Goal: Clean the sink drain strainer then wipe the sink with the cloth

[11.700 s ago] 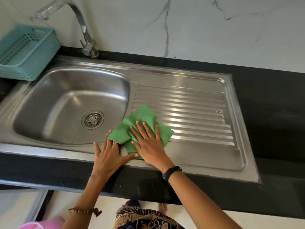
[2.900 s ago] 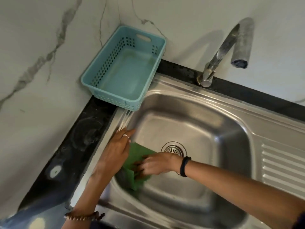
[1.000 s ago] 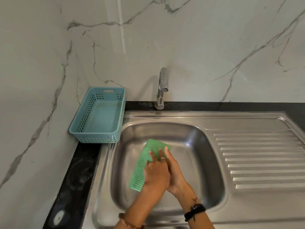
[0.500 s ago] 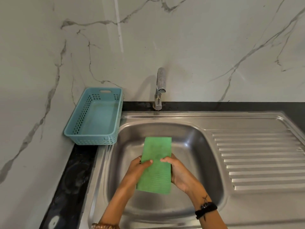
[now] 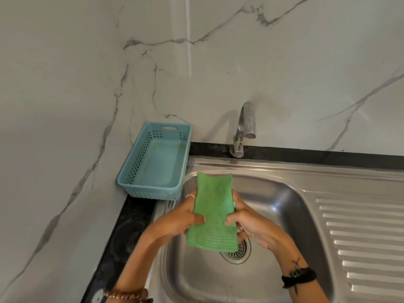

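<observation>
Since half a second ago, the green cloth has been lifted higher and stretched flat between both hands above the sink basin. The left hand and right hand each pinch one long edge, thumbs on top, likely straightening it for more wiping. The drain strainer sits partly hidden below the cloth. A blue basket stands on the black worktop beside a tap, against marble walls.

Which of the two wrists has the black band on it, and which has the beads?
The right wrist wears the black band; the left wrist wears brown beads. Both hands hold the green cloth above the sink.
</observation>
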Available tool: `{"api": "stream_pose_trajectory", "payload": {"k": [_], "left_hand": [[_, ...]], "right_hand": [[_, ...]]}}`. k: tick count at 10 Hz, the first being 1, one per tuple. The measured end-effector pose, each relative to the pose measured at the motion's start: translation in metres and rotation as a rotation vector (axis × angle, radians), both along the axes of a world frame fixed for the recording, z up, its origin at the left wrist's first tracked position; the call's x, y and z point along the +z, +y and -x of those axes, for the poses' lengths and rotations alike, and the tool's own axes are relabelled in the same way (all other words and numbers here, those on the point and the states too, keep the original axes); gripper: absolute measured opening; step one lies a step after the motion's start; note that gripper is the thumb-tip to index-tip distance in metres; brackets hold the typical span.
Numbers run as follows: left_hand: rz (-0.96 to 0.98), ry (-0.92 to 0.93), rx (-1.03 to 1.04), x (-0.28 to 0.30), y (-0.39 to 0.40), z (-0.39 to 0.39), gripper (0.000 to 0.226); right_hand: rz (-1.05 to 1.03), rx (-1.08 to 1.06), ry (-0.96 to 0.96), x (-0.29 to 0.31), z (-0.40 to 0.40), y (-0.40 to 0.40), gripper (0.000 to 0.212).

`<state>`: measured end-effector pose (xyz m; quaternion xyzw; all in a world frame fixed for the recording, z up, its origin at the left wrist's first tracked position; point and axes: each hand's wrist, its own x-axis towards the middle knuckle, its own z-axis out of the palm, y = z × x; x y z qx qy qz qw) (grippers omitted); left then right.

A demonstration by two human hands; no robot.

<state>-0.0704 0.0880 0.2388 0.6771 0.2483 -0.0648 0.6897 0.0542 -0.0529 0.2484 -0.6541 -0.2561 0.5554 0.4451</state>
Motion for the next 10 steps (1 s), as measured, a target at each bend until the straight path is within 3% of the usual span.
{"api": "stream_pose_trajectory", "payload": {"k": [1,3,6,7,8,9,10], "left_hand": [[-0.131,-0.109,0.124,0.021,0.042,0.001,0.072],[-0.797,0.052,0.354,0.046,0.129,-0.017,0.075],[-1.021,0.377,0.238,-0.028,0.183,-0.033,0.073],[-1.102,0.611,-0.023,-0.049,0.189,-0.031,0.074],[-1.098,0.711,-0.173,-0.050,0.185,-0.034,0.064],[-1.126,0.593,0.051,-0.032,0.167,-0.037,0.030],[-1.182,0.247,0.400,-0.010,0.127,-0.035,0.016]], "right_hand": [[-0.120,0.027,-0.083,0.022,-0.004,0.042,0.073],[-0.222,0.004,-0.299,0.035,-0.014,0.156,0.084],[0.157,0.317,-0.916,-0.032,-0.011,0.255,0.094],[0.310,0.539,-1.186,-0.042,-0.005,0.265,0.061],[0.358,0.654,-1.264,-0.035,-0.002,0.269,0.029],[0.231,0.485,-1.225,-0.015,0.006,0.261,0.023],[0.012,0.181,-1.246,0.006,0.012,0.223,0.020]]}}
